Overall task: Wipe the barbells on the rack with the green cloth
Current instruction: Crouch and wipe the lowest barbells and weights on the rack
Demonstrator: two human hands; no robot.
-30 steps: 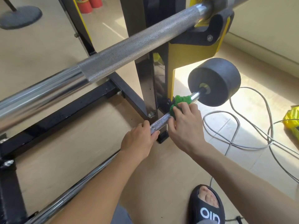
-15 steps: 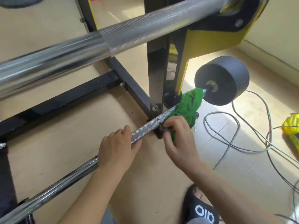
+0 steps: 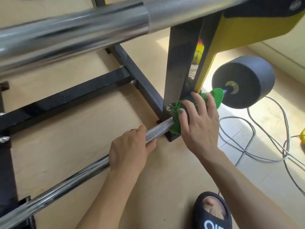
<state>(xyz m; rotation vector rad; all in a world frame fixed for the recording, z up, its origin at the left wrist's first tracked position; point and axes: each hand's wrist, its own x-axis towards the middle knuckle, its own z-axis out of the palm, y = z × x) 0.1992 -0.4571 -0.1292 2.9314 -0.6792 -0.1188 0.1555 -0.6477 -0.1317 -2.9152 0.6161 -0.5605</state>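
Head view: the green cloth [image 3: 200,107] lies wrapped over the lower barbell [image 3: 158,128] beside the rack upright [image 3: 179,70], under my right hand [image 3: 200,124], just past my left hand [image 3: 130,149]. My palm hides most of the cloth, and the bar beneath it is covered up to the black end weight [image 3: 244,81]. The upper barbell [image 3: 74,33] is cut off at both edges. My right fingers lie spread and fairly straight, pressing the cloth down; my left hand curls around the knurled bar.

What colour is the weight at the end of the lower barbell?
Dark grey to black, matte, with a yellowish ring at its hub: the weight, clearest in the head view.
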